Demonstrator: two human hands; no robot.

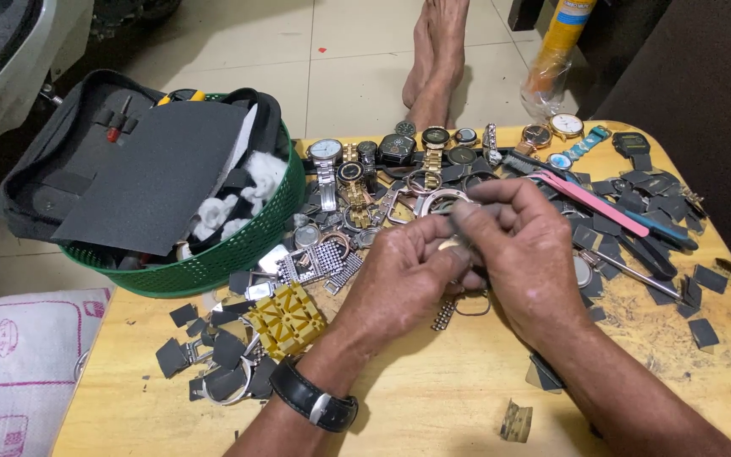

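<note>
Both my hands meet over the middle of a yellow wooden table [433, 398]. My left hand [399, 283], with a black wristwatch [315, 398] on its wrist, pinches a small round metal watch part [448, 245] between its fingers. My right hand [522, 245] presses a small piece of dark grey abrasive sheet [465, 213] against that part. A metal watch case ring [443, 200] lies just beyond my fingers, and a loose bracelet piece [443, 315] lies under my hands.
A row of wristwatches [399, 148] lies along the far edge. A green basket [239, 245] with a dark pouch, grey sheet and cotton stands at left. A yellow plastic holder [285, 317], pink-handled tool [594, 203], pliers [653, 245] and several grey scraps lie around. Someone's bare feet [435, 59] rest beyond the table.
</note>
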